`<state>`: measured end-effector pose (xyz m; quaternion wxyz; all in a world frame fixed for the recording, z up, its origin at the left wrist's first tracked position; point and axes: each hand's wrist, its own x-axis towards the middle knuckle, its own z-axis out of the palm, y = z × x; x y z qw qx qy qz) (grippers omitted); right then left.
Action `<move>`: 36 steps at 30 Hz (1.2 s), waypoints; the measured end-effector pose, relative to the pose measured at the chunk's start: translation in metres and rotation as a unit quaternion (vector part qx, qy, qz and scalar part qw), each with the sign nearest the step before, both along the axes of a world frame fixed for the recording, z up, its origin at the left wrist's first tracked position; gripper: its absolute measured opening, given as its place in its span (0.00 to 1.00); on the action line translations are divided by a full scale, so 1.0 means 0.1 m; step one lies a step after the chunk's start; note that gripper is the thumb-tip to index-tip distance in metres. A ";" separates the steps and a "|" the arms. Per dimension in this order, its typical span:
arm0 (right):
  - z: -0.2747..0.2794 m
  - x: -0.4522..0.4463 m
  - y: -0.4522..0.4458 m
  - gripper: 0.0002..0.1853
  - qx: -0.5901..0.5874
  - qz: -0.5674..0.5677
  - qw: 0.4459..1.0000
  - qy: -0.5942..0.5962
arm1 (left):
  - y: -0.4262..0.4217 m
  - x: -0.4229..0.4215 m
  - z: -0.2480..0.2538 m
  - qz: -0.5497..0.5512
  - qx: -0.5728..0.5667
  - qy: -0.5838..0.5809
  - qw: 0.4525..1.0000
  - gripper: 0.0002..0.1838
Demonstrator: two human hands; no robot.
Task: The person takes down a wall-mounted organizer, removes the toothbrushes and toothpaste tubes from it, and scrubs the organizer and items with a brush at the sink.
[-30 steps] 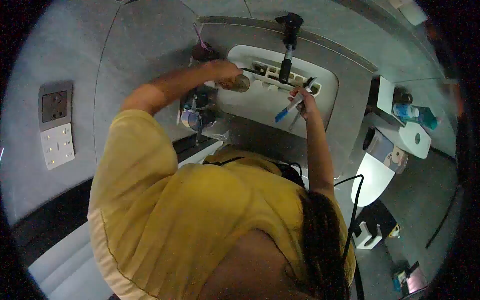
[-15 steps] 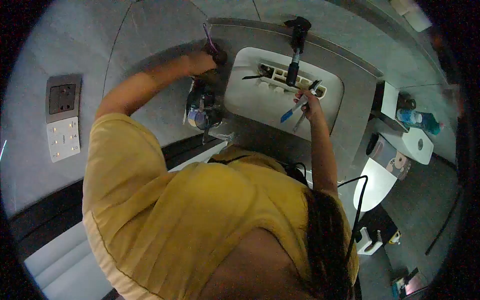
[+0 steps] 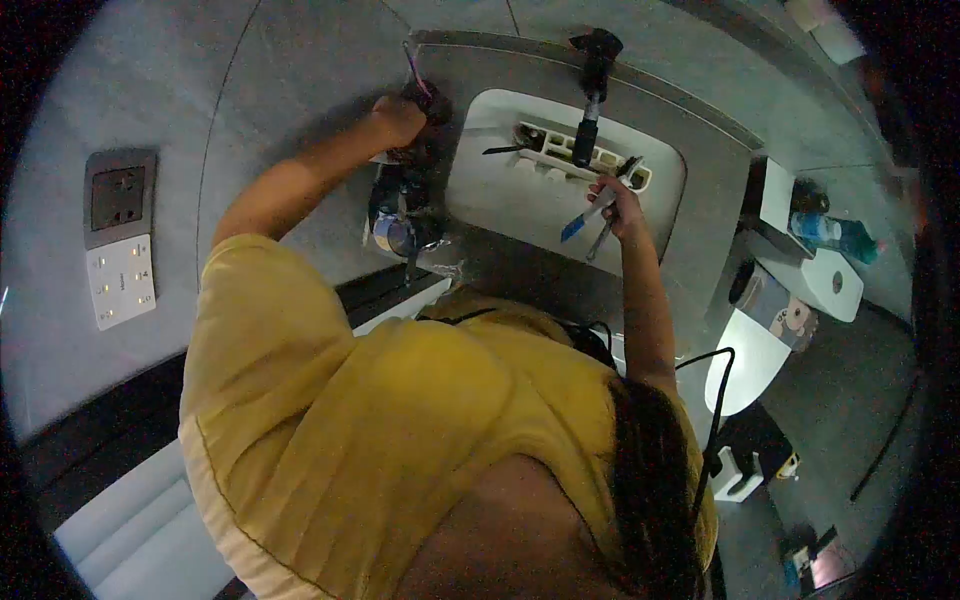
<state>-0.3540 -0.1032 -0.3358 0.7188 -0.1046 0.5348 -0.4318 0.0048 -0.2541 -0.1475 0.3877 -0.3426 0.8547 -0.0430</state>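
Observation:
At the far left corner of the counter, my left hand (image 3: 400, 121) is closed against a dark cup (image 3: 432, 103); its fingertips are partly hidden. A thin purple stick (image 3: 415, 68), perhaps a toothbrush, stands up from the cup. My right hand (image 3: 624, 212), over the sink's right side, grips slim handles that look like toothbrushes (image 3: 586, 221): one is whitish with a blue end, another grey. Just beyond that hand, a long white rack (image 3: 560, 158) with several compartments lies in the white sink (image 3: 480, 205). A thin black item (image 3: 503, 150) juts from its left end.
A black faucet (image 3: 588, 125) reaches over the rack. Dark bottles and jars (image 3: 403, 228) crowd the counter left of the sink. On the wall are a socket and switch panel (image 3: 122, 283). A toilet (image 3: 752, 360) and a bottle (image 3: 838, 236) are at the right.
My left hand has shifted slightly up and left beside the dark cup, and its arm has swung a little inward. My right hand and the toothbrushes have barely moved. The view has shifted slightly.

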 end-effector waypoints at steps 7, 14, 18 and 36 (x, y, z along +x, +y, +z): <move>0.15 0.10 -0.03 0.12 -0.001 -0.083 0.995 -0.059 | 0.57 -1.00 0.60 0.101 0.111 0.164 0.975 0.18; -0.51 0.24 -0.27 0.16 -0.111 -0.050 0.976 -0.182 | 0.72 -1.55 -1.60 0.210 0.313 0.388 0.841 0.28; 0.41 0.34 -0.21 0.24 -0.044 -0.070 0.983 -0.162 | 0.59 -1.67 -2.07 0.328 0.261 0.581 0.698 0.21; -0.10 0.28 -0.53 0.29 -0.049 -0.281 0.954 -0.092 | 1.01 -2.08 -1.47 0.540 0.468 0.577 0.396 0.20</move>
